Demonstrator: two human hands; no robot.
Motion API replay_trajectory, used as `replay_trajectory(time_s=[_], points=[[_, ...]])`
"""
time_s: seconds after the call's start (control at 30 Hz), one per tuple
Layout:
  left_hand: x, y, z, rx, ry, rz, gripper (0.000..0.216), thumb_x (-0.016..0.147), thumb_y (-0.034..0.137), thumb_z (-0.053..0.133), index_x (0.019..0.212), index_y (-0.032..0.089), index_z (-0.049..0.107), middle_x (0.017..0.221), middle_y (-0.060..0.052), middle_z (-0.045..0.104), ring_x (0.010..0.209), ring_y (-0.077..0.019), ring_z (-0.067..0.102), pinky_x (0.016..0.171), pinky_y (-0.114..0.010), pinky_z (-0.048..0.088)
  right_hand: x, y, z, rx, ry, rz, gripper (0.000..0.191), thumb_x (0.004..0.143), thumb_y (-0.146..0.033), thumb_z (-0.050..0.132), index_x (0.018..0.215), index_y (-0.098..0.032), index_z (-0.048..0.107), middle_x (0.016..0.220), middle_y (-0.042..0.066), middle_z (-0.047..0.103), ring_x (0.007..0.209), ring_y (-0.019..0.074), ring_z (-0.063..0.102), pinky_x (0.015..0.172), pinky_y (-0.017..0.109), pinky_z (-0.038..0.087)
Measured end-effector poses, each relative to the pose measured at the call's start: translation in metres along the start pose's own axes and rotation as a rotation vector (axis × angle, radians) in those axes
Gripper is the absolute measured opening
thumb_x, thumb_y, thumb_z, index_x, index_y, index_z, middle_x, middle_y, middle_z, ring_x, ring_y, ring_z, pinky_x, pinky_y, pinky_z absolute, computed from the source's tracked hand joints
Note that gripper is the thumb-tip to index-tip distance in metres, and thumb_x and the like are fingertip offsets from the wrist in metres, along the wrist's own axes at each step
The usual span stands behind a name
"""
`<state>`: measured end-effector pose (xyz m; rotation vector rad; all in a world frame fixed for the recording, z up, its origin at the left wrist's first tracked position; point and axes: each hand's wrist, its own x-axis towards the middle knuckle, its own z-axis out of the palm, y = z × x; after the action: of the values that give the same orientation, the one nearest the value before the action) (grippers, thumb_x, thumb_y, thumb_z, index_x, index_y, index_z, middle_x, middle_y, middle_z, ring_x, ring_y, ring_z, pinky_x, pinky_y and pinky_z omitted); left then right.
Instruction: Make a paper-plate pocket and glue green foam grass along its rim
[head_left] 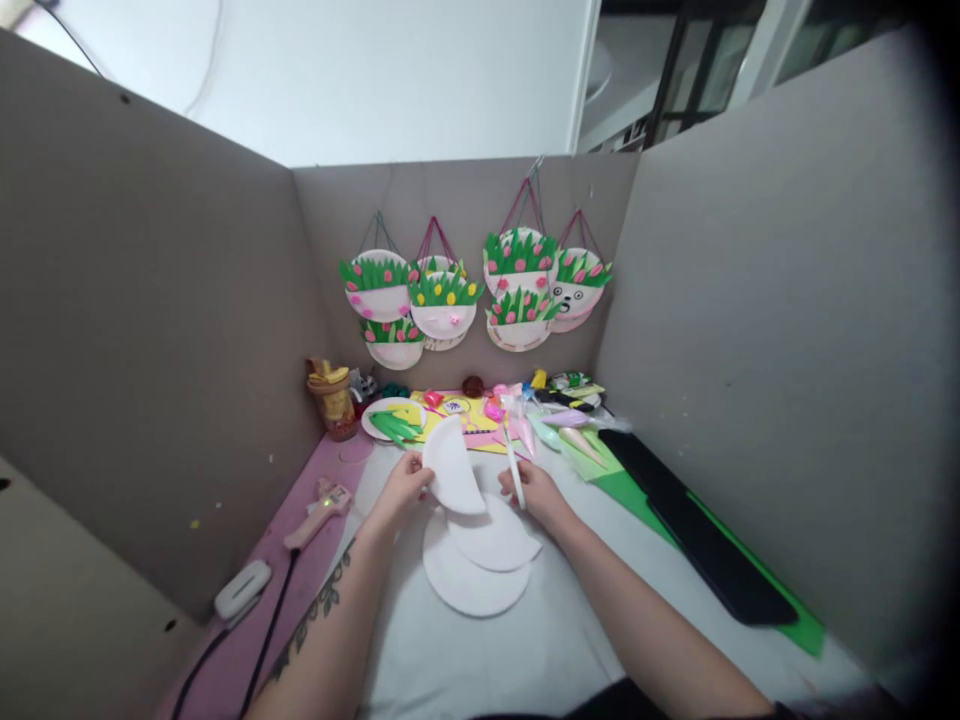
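My left hand (pixel 409 480) pinches the edge of a white half paper plate (pixel 452 468), its straight cut side facing right and tilted. In my right hand (pixel 531 490) is a slim white tool (pixel 514 470) held nearly upright, its tip pointing away from me; its exact kind is unclear. Below both hands, another cut piece of paper plate (pixel 495 540) overlaps a white paper plate (pixel 472 592) on the pale cloth (pixel 450 670). The tool and the half plate are apart.
Finished paper-plate flower baskets (pixel 444 318) hang on the back partition. A glue gun (pixel 321 515) with a cord lies left. Behind the hands are a plate with green paper leaves (pixel 395 425) and plastic piping bags (pixel 551 430). A long black object (pixel 705 540) lies right.
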<state>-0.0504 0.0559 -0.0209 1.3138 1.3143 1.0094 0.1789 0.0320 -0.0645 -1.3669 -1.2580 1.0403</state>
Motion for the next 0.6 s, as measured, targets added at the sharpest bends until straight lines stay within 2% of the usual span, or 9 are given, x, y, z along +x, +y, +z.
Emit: replay_trajectory(time_s=[0.13, 0.27, 0.4, 0.5, 0.6], points=[[-0.001, 0.005, 0.0, -0.192, 0.076, -0.028, 0.032, 0.059, 0.018, 0.055, 0.091, 0.018, 0.049, 0.087, -0.001, 0.06, 0.071, -0.012, 0.059, 0.056, -0.02, 0.045, 0.003, 0.012, 0.003, -0.178, 0.033, -0.125, 0.025, 0.062, -0.039, 0.068, 0.064, -0.02, 0.052, 0.056, -0.006, 0.049, 0.053, 0.0114, 0.044, 0.05, 0.022, 0.032], [-0.003, 0.008, 0.001, -0.239, 0.076, -0.024, 0.038, 0.059, 0.021, 0.054, 0.097, 0.018, 0.05, 0.096, -0.005, 0.063, 0.074, -0.013, 0.062, 0.058, -0.02, 0.045, 0.0, 0.007, 0.004, -0.137, 0.06, -0.137, 0.02, 0.064, -0.036, 0.065, 0.064, -0.02, 0.054, 0.056, -0.006, 0.048, 0.054, 0.0118, 0.042, 0.05, 0.022, 0.032], [-0.004, 0.007, 0.002, -0.182, 0.073, 0.022, 0.039, 0.06, 0.024, 0.054, 0.098, 0.018, 0.049, 0.087, -0.004, 0.062, 0.069, -0.0115, 0.059, 0.05, -0.017, 0.038, -0.008, -0.009, 0.006, 0.086, -0.035, -0.088, 0.02, 0.066, -0.037, 0.064, 0.072, -0.019, 0.056, 0.058, -0.004, 0.053, 0.052, 0.0127, 0.047, 0.049, 0.023, 0.034], [-0.005, 0.006, 0.007, -0.147, 0.04, 0.089, 0.037, 0.058, 0.022, 0.056, 0.095, 0.018, 0.048, 0.075, 0.0, 0.058, 0.06, -0.0095, 0.052, 0.045, -0.016, 0.034, -0.014, -0.017, 0.01, 0.212, 0.015, -0.094, 0.026, 0.062, -0.036, 0.068, 0.079, -0.019, 0.056, 0.06, -0.003, 0.057, 0.054, 0.0134, 0.05, 0.051, 0.024, 0.037], [-0.008, 0.005, 0.014, -0.149, 0.003, 0.136, 0.036, 0.059, 0.024, 0.058, 0.093, 0.018, 0.048, 0.07, 0.002, 0.055, 0.055, -0.0086, 0.048, 0.042, -0.017, 0.032, -0.017, -0.02, 0.015, 0.261, 0.092, -0.09, 0.025, 0.058, -0.03, 0.069, 0.076, -0.019, 0.055, 0.057, -0.004, 0.054, 0.05, 0.0122, 0.048, 0.05, 0.024, 0.037]])
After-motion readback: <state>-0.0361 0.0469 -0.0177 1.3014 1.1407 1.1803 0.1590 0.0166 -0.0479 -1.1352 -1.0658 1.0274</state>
